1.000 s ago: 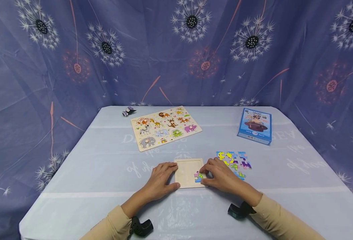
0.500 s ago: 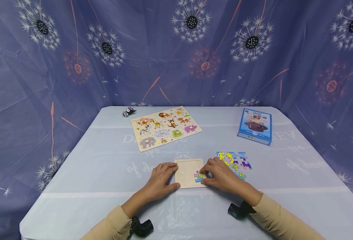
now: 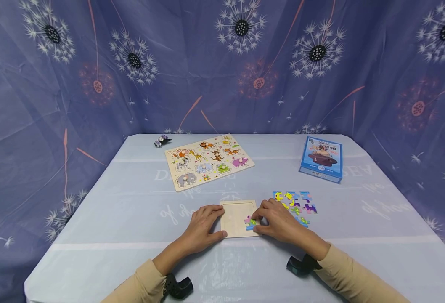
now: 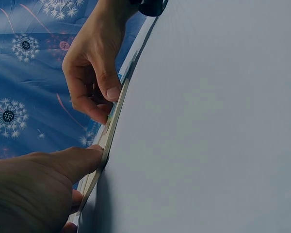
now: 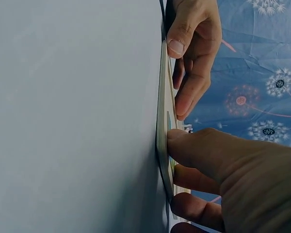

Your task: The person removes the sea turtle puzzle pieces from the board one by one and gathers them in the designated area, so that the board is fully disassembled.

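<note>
A square wooden puzzle tray (image 3: 239, 203) lies flat on the table before me. My left hand (image 3: 203, 227) holds it by the left side, thumb at the near corner and fingers at the far one. In the tray's near right corner sits a pink, green and blue jigsaw piece (image 3: 250, 223). My right hand (image 3: 277, 221) pinches this piece between thumb and fingertips, which cover part of it. From the left wrist view, the right thumb (image 4: 113, 93) rests at the tray's rim. Several loose jigsaw pieces (image 3: 308, 208) lie just beyond the right hand.
Behind the tray lies a wooden animal peg puzzle (image 3: 211, 162). A blue box (image 3: 321, 159) stands at the back right, and a small dark figurine (image 3: 162, 140) at the back left. A dandelion-patterned curtain (image 3: 222, 84) hangs around the table (image 3: 112, 202).
</note>
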Action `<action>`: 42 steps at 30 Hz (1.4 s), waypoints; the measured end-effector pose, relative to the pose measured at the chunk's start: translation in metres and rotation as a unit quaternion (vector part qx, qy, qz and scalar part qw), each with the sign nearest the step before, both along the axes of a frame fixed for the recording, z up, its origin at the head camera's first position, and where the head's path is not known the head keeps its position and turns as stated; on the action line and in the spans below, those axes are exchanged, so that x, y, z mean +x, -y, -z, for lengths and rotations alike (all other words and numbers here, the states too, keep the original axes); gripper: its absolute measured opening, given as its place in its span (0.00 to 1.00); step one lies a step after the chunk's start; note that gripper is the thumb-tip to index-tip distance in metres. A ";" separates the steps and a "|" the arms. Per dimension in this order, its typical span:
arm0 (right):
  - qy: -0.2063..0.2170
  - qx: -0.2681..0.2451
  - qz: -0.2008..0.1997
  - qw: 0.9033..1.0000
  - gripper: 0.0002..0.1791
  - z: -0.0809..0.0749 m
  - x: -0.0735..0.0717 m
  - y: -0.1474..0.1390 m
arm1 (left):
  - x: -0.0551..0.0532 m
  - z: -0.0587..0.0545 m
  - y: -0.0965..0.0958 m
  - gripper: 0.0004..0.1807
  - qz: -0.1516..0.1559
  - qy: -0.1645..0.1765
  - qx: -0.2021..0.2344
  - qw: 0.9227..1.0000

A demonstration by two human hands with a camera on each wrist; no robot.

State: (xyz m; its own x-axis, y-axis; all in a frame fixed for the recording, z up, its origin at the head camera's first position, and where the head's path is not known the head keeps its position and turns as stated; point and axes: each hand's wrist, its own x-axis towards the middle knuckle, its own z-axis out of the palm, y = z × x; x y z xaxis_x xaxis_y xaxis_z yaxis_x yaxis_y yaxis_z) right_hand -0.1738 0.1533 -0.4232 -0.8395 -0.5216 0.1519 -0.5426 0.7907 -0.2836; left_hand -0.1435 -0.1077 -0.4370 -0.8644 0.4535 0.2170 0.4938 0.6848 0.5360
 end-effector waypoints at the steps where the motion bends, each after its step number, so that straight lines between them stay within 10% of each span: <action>1: -0.001 0.000 0.000 1.000 0.15 0.000 0.000 0.000 | 0.000 0.000 0.000 0.32 0.000 0.001 0.000 1.000; 14: -0.009 -0.034 -0.004 0.999 0.15 -0.007 0.000 -0.017 | 0.000 -0.001 0.000 0.32 0.000 -0.002 0.000 1.000; 42: -0.026 0.013 0.078 0.996 0.16 -0.009 0.010 -0.155 | 0.000 0.000 0.000 0.32 0.000 -0.005 -0.005 1.000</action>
State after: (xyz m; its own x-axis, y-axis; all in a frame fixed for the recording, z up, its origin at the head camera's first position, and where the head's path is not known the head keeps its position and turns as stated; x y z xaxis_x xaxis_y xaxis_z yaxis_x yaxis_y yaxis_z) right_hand -0.1639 0.3084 -0.4143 -0.9026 -0.3889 0.1847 -0.4249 0.8738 -0.2364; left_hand -0.1440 -0.1076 -0.4369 -0.8623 0.4554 0.2214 0.4991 0.6899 0.5244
